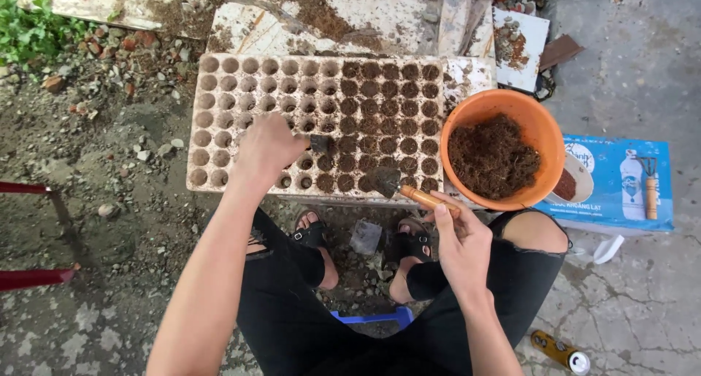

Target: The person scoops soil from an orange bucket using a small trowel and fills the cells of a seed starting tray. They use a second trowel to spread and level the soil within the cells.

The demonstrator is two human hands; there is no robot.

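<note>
Head view, looking down past my knees: my left hand [266, 148] is closed over the near middle of the seed tray [219, 91], fingers curled round a small dark tool [319, 143] whose tip pokes out to the right over a cell; what kind of tool it is I cannot tell. My right hand [461, 246] is shut on the wooden handle of a trowel [398, 186], thumb and fingers pinching it, the blade resting at the tray's near edge. The tray's right half holds dark soil in its cells; the left columns show pale and unfilled. Just right of the tray sits an orange bowl [537, 128] with a heap of brown fibre [493, 155] in it, and beyond that a blue box [621, 182] with another wooden-handled tool [648, 188] lying on it. A can [561, 352] lies on the concrete near my right leg.

What I'd watch: the trowel blade sits right on the tray's lip, so a tilt of my wrist would drop its load onto my sandals rather than into a cell. The bowl looks perched against the tray's corner and the box, and a knock from my right knee or elbow could tip it. The tray itself rests on uneven slabs, so pressing hard with my left hand might rock it and shake soil loose
</note>
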